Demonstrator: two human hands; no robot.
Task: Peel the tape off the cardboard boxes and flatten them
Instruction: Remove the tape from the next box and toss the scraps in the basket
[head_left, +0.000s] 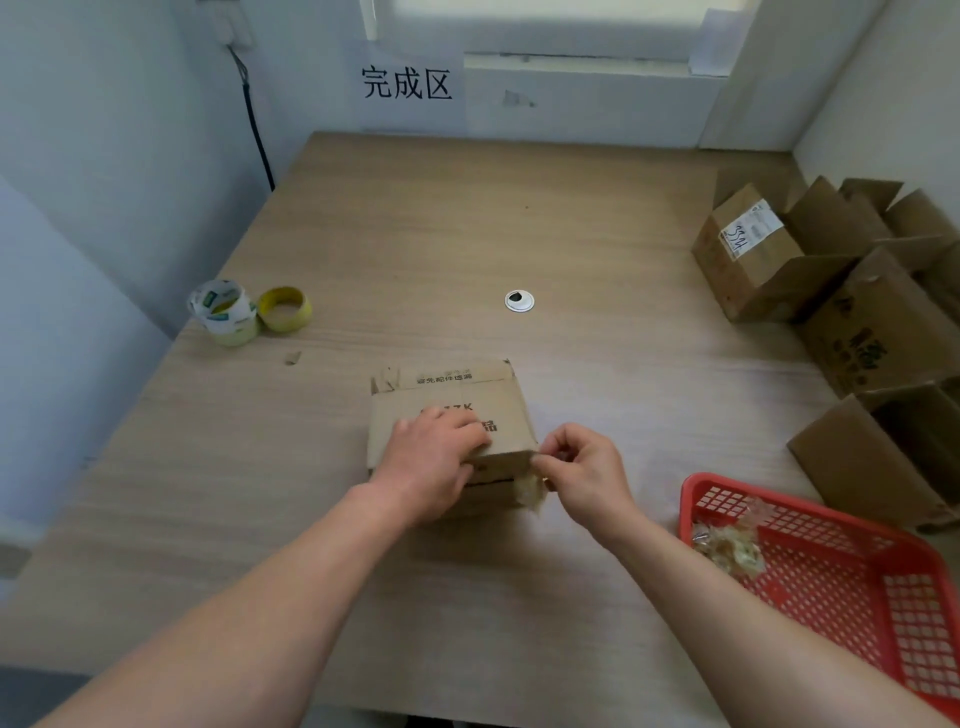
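A small brown cardboard box (457, 400) with black printed characters stands in the middle of the wooden table (467, 234). My left hand (431, 462) lies on top of the box, fingers bent over its near right edge, holding it down. My right hand (582, 467) is at the box's near right corner and pinches a crumpled strip of clear tape (531, 491) that hangs off that corner. The box's near face is partly hidden by my left hand.
A red plastic basket (852, 571) holding crumpled tape scraps sits at the near right. Several open cardboard boxes (810, 260) are piled along the right edge. Two tape rolls (249, 312) stand at the left. A round cable grommet (519, 301) is in the tabletop.
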